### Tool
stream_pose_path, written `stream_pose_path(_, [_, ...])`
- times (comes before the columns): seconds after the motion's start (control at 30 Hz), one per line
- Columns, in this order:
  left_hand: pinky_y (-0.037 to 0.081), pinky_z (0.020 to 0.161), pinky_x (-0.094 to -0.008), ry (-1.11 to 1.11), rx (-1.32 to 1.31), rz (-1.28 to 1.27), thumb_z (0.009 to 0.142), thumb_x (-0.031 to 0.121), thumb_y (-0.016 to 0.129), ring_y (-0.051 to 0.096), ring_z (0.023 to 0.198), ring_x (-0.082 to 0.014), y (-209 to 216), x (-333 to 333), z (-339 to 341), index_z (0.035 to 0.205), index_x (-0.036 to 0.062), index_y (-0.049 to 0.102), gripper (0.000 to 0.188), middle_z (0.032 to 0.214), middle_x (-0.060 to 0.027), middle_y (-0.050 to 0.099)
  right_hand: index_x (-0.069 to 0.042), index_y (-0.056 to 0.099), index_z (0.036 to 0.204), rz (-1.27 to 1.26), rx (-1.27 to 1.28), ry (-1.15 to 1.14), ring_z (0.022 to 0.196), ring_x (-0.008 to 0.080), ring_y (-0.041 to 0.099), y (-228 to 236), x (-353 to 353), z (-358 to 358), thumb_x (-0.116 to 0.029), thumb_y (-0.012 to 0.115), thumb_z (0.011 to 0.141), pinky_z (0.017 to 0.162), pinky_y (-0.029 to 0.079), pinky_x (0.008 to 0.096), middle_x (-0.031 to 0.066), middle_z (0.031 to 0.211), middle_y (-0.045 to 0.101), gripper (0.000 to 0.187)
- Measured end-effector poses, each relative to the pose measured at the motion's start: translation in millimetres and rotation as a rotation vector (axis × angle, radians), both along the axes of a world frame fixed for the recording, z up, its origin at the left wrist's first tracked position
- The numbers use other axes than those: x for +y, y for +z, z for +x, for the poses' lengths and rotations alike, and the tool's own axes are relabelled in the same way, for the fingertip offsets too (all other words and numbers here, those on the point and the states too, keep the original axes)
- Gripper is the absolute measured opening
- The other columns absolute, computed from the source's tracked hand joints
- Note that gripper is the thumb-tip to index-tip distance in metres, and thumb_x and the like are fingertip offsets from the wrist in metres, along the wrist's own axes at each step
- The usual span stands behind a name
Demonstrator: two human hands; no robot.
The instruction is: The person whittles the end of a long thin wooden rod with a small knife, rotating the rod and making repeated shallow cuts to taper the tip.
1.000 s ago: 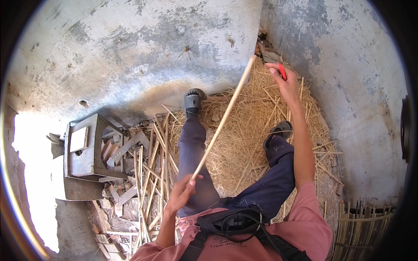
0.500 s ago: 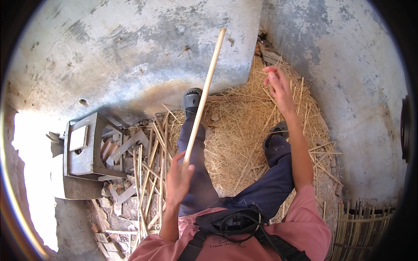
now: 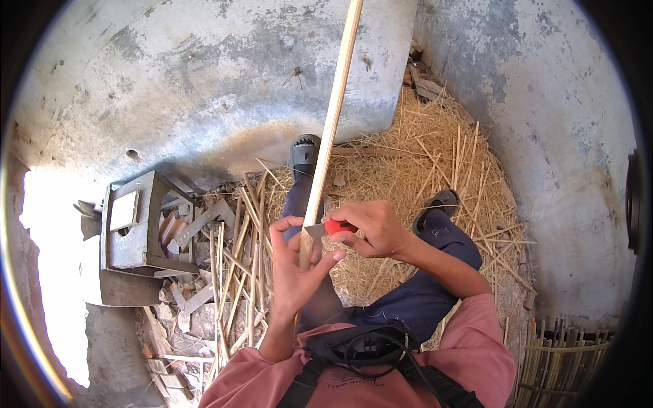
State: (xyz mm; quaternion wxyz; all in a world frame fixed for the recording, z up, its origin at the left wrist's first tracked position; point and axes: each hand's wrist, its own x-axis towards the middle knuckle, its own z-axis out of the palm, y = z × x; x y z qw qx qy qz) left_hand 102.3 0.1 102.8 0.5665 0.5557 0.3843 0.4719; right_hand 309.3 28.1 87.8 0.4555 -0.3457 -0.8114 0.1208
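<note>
A long pale bamboo strip (image 3: 334,109) stands tilted in front of me, its top running out past the upper edge of the view. My left hand (image 3: 287,280) holds the strip near its lower end, the fingers curled loosely round it and the thumb pointing right. In my right hand (image 3: 379,230) is a small knife with a red handle (image 3: 335,227). Its short flat blade (image 3: 315,230) touches the strip just above my left palm. The lowest part of the strip is partly hidden by my left hand.
Yellow shavings (image 3: 367,265) cover the floor between my legs. Several loose strips (image 3: 235,272) lie at the left, by a worn wooden box frame (image 3: 136,228). Weathered walls (image 3: 204,88) rise ahead and at the right. A slatted bamboo piece (image 3: 561,360) stands at the lower right.
My right hand has swung in from the far right to the strip, bringing the knife blade against it. The strip has risen, so its top is out of view.
</note>
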Motion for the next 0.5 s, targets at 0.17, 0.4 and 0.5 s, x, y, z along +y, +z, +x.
stream_pose_path(0.17, [0.050, 0.074, -0.0197, 0.006, -0.047, -0.017, 0.092, 0.000, 0.084, 0.063, 0.081, -0.0068, -0.9, -0.5, 1.5, 0.138, 0.0056, 0.032, 0.070, 0.094, -0.0065, 0.072, -0.004, 0.071, 0.108, 0.069, -0.019, -0.011, 0.065, 0.0264, 0.070, -6.0, 0.2, -1.7, -0.029, 0.079, 0.094, 0.055, 0.054, 0.0363, 0.0089, 0.085, 0.072, 0.029])
stream_pose_path(0.4, [0.057, 0.080, -0.0235, 0.019, -0.052, -0.019, 0.095, -0.001, 0.081, 0.073, 0.093, -0.0142, 2.1, -1.4, 5.1, 0.137, 0.0041, 0.033, 0.064, 0.102, -0.0148, 0.076, -0.008, 0.073, 0.111, 0.084, 0.027, -0.036, 0.063, 0.0265, 0.068, -8.7, -0.5, -4.4, -0.031, 0.080, 0.091, 0.054, 0.052, 0.0381, 0.0052, 0.080, 0.067, 0.031])
stream_pose_path(0.5, [0.057, 0.080, -0.0240, 0.031, -0.062, 0.010, 0.095, 0.001, 0.081, 0.073, 0.093, -0.0146, -0.8, -2.0, 5.7, 0.136, 0.0037, 0.034, 0.062, 0.101, -0.0156, 0.076, -0.008, 0.073, 0.110, 0.076, 0.021, -0.036, 0.062, 0.0260, 0.067, -8.1, -1.1, -3.9, -0.031, 0.081, 0.091, 0.053, 0.052, 0.0380, 0.0051, 0.080, 0.067, 0.031])
